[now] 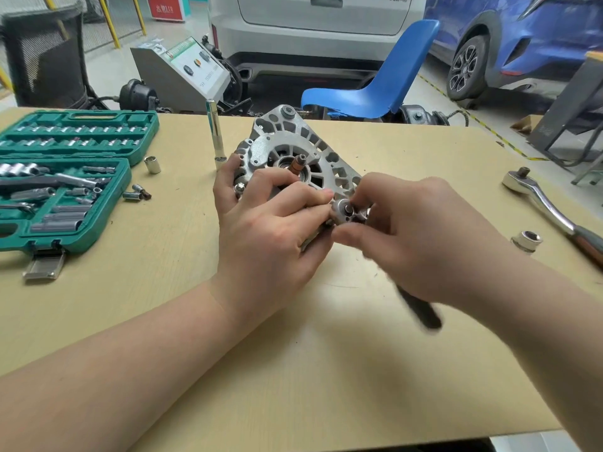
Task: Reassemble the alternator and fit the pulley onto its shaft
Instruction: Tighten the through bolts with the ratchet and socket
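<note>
The grey cast alternator [287, 148] lies on the tan table [293, 370], its vented end frame facing up and a copper-ringed shaft end [298, 163] sticking out of the centre. My left hand [267, 230] wraps over its near left side and steadies it. My right hand [414, 236] grips a small ratchet whose round silver head [346, 212] sits at the alternator's near right edge. Its dark handle [421, 309] trails toward me, blurred. No pulley can be made out.
An open green socket case [65, 177] fills the left of the table, with loose sockets [137, 192] beside it. A tall socket extension [215, 132] stands behind the alternator. A large ratchet [548, 207] and a big socket [527, 240] lie at right. A blue chair [375, 83] stands beyond the far edge.
</note>
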Available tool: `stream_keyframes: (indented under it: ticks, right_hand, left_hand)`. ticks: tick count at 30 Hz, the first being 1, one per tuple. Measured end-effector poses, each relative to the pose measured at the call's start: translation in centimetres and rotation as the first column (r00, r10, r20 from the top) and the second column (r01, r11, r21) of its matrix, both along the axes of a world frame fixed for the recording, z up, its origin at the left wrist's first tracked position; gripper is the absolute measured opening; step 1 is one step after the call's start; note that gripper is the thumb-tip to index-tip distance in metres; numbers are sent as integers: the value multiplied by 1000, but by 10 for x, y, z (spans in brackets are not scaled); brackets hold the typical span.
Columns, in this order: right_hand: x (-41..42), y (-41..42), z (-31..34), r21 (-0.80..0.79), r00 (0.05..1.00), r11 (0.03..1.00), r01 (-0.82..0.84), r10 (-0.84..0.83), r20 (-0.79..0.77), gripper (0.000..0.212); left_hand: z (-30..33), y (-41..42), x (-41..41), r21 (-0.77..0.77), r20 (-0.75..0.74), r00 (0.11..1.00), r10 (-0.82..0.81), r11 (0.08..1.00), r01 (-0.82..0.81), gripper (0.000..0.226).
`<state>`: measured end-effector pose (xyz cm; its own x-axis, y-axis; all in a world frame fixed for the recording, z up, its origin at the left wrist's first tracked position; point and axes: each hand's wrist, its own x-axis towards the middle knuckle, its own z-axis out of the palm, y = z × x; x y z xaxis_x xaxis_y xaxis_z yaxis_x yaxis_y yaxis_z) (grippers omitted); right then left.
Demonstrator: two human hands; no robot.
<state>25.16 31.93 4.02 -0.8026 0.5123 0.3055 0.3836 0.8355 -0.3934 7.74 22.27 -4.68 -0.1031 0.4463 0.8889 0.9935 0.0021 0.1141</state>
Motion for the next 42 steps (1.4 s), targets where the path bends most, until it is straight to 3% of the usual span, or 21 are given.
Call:
stream_keyframes:
  ticks: [5,9,11,14,17,19,22,26,29,32,34,37,40,42]
  right_hand:
    - [-9,-15,-13,-195,986,973,127,-145,-81,33]
    - [-8,-18,-14,-296,977,947,126,-170,-126,34]
    - [-5,-14,-13,-208,986,972,106,-130,-102,32]
    - [1,-3,-1,55,1000,998,3,-5,28,31]
    - [2,8,16,321,977,935,-152,93,191,30]
    - [0,12,24,385,954,893,-233,133,269,25]
    - [-2,10,24,393,950,898,-198,77,302,34]
    - [0,-2,5,221,993,972,-75,53,106,36]
    - [-3,-6,-4,-42,999,999,29,-30,-26,29]
    - [-6,-10,-4,-322,993,944,77,-103,-65,30]
    - [-7,-11,-4,-426,990,901,83,-125,-72,34]
    - [-5,-7,0,-284,996,955,80,-87,-12,32]
    - [-1,1,13,50,993,999,5,-10,114,31]
    - [-1,8,22,280,966,953,-114,41,254,25]
  left_hand:
    - [-2,-2,-3,49,49,996,-68,997,66,15]
    - [-1,-4,-2,19,66,995,-76,997,75,13]
    - [-1,-3,-2,7,46,997,-59,998,59,14]
    - [-1,-3,-2,5,9,999,-38,999,38,15]
    - [-1,-1,-3,10,-6,1000,-30,999,31,17]
    - [-1,-1,-3,12,-9,999,-33,999,33,17]
    - [-1,-2,-4,9,-7,999,-37,999,38,16]
    - [0,-3,-4,15,7,999,-48,999,48,15]
    - [1,-5,-4,30,31,996,-79,996,78,16]
    - [2,-6,-3,27,61,994,-92,995,91,15]
    - [2,-6,-2,11,56,995,-83,997,82,13]
    - [1,-5,-2,-6,20,998,-54,999,54,11]
    - [0,-3,-4,2,-8,999,-43,999,43,13]
    - [-1,-2,-5,7,-13,999,-39,999,39,14]
